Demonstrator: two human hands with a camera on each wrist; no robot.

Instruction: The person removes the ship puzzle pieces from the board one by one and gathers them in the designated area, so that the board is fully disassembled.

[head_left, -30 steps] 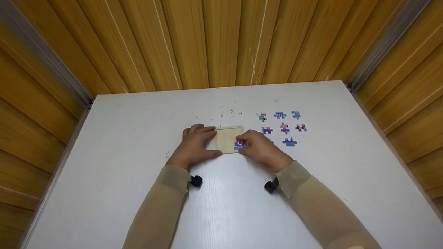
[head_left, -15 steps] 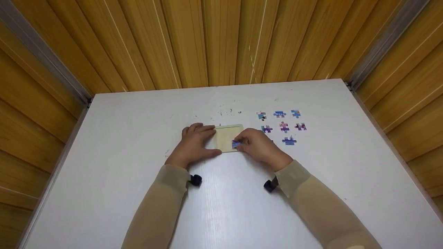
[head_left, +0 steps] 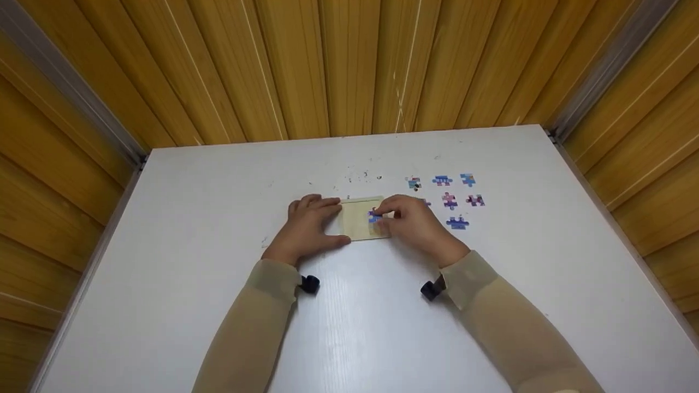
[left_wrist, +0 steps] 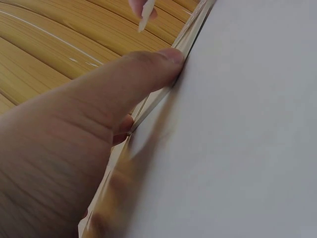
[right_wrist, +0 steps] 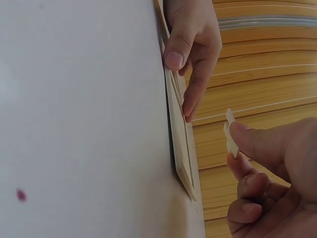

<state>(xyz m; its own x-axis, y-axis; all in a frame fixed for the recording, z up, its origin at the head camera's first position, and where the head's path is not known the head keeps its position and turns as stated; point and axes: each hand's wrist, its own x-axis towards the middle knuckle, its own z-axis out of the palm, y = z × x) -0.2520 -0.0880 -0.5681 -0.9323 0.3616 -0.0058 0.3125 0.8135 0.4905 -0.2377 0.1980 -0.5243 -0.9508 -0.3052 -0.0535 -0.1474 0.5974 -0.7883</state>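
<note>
A pale wooden puzzle tray [head_left: 357,225] lies flat on the white table [head_left: 349,327]. My left hand [head_left: 327,221] holds its left end, with the fingers on the far side and the thumb [left_wrist: 148,67] pressed against the near edge [left_wrist: 153,101]. My right hand [head_left: 382,217] pinches a blue and purple puzzle piece [head_left: 373,216] between thumb and forefinger just over the tray's right part. In the right wrist view the piece [right_wrist: 230,133] hangs edge-on, clear of the tray [right_wrist: 181,144], with the left hand [right_wrist: 193,44] beyond it.
Several loose coloured puzzle pieces [head_left: 449,201] lie in rows on the table to the right of the tray, one partly hidden by my right hand. Yellow wooden panel walls [head_left: 349,65] close in the table at the back and on both sides.
My right hand has carried the piece from the tray's near right corner toward the far side of the tray. The left hand and the tray have stayed put.
</note>
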